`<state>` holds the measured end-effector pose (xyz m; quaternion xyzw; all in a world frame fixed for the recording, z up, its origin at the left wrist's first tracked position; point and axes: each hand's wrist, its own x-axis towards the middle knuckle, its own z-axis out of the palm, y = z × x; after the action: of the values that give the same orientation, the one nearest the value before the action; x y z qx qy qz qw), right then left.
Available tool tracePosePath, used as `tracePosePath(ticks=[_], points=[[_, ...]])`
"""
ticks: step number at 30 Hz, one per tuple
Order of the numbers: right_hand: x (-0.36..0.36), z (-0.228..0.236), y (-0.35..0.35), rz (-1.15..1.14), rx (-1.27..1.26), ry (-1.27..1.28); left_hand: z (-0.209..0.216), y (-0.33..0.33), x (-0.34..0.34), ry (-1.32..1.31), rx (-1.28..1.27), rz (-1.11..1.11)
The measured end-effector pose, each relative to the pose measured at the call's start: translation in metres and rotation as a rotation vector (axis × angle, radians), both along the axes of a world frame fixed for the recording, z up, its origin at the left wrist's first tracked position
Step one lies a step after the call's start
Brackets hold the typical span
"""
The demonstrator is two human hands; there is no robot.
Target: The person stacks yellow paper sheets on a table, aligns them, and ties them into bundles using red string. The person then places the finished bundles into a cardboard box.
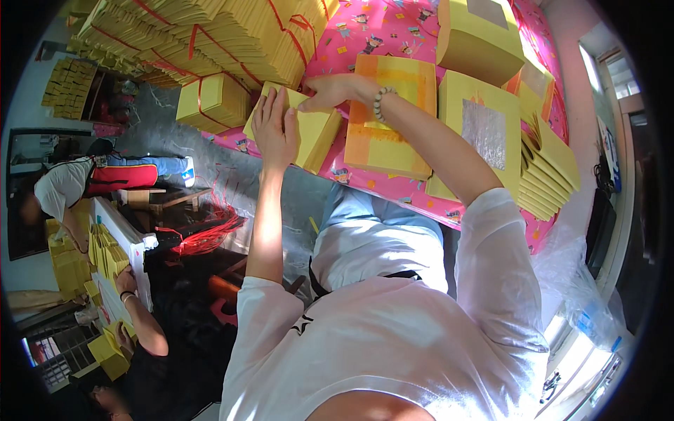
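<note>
**Yellow paper stack (310, 144) at the near edge of the pink-covered desk (342, 156)**

The stack lies aslant toward the desk's left side, its lower corner right by the near edge. The left hand (278, 133) rests on its left end, fingers long and uncurled, not wrapped around anything. The right hand (331, 91) reaches across from the other side and meets the far end; whether its grip is closed on the paper I cannot tell. A beaded bracelet (379, 105) circles that wrist.

As for writing, the block with orange print (414, 144) just to the right has orange panels—any lettering on them is too blurred to read. Beyond it, a block topped with a silver square (484, 133) sits by a fanned bundle (547, 175) of yellow folds. Cartoon figures dot the pink cloth.

A strip of that cloth shows between the stack and the orange-printed block, narrow room for moving. On the left, a small bundle (210, 102) tied in red sits close by, below the tall strapped pile (239, 42). Past the edge runs gray floor (232, 151)—then a tangle of red straps (210, 228) and two co-workers beside more yellow paper.
</note>
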<state>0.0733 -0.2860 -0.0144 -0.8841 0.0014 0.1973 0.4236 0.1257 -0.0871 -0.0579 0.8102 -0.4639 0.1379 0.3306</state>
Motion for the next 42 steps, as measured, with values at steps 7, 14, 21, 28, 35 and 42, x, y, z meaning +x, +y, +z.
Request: tracePosePath(ticks=[7, 14, 21, 28, 35, 42], points=[[-0.002, -0.016, 0.008, -0.108, 0.044, 0.057, -0.002, 0.004, 0.003, 0.014, -0.001, -0.002], [0.0, -0.01, 0.009, -0.103, 0.069, 0.136, -0.005, 0.006, -0.004, 0.121, -0.27, -0.018], [-0.007, -0.005, 0.011, -0.13, 0.115, 0.086, -0.01, 0.008, -0.005, 0.252, -0.371, 0.054], [-0.004, -0.01, 0.011, -0.148, 0.086, 0.053, -0.008, 0.004, -0.005, 0.08, -0.28, 0.062], [0.011, -0.01, 0.015, -0.103, 0.029, 0.203, -0.01, 0.004, -0.005, 0.141, -0.323, 0.084], [0.013, -0.015, 0.018, -0.165, 0.056, 0.178, -0.006, 0.004, -0.008, 0.132, -0.301, 0.089]])
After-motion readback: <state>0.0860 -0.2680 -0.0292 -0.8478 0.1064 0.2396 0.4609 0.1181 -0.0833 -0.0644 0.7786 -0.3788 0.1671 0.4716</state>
